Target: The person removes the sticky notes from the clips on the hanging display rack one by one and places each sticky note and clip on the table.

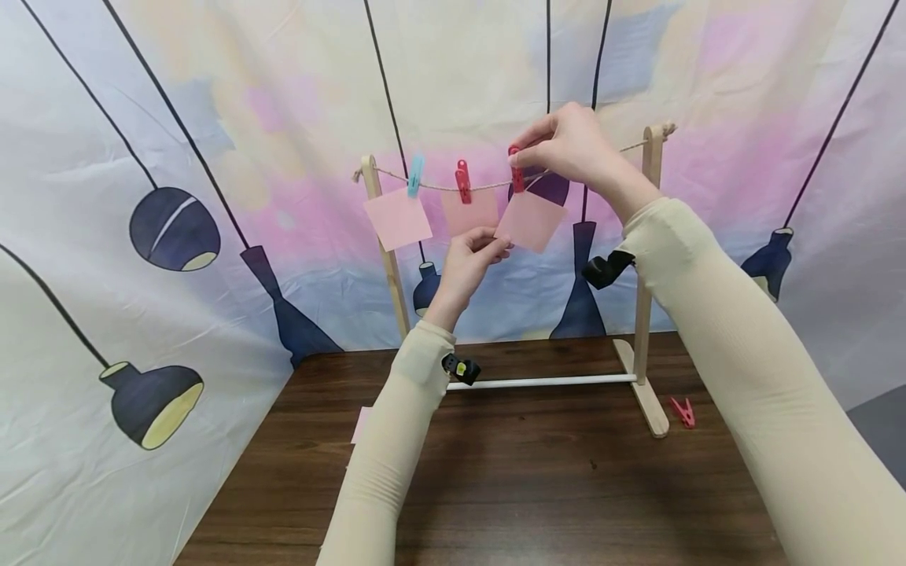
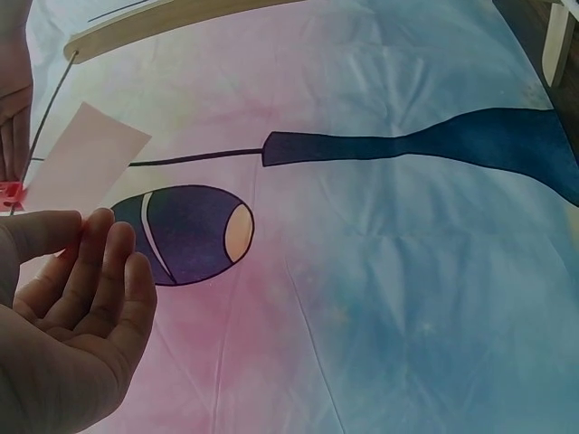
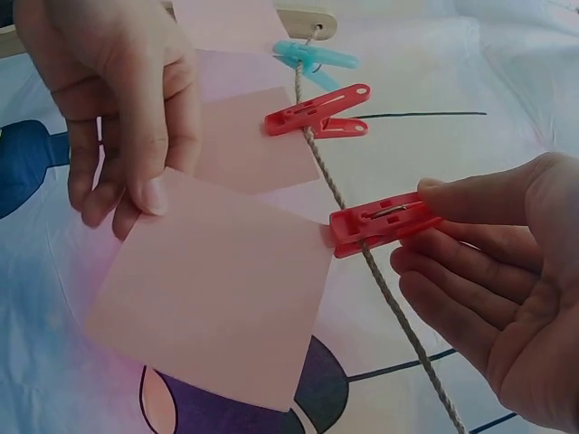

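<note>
I have the person's right hand (image 1: pixel 576 145) up at the rope (image 3: pixel 398 307), pinching a red clip (image 1: pixel 517 177) between thumb and fingers. Just below that hand hangs the square pink note (image 1: pixel 532 222), its upper corner meeting the nose of the clip at the rope; I can't tell how firmly the clip bites it. My left-side view and the head view agree on the left hand (image 1: pixel 467 263): it sits lower and to the left, thumb and fingertips pinching the note's left corner, so the paper lies between the two hands, tilted like a diamond. Just left of it, above the left hand, a second pink note (image 1: pixel 473 208) hangs from another red clip (image 1: pixel 463 185), and beyond that a third pink note (image 1: pixel 399 218) hangs from a blue clip (image 1: pixel 414 177) near the left post (image 1: pixel 393 287). Well below the right hand I see a loose pinkish-red clip (image 1: pixel 683 412) on the table (image 1: pixel 538 472), beside the foot of the right post (image 1: pixel 642 314), under the right forearm's outer reach.
</note>
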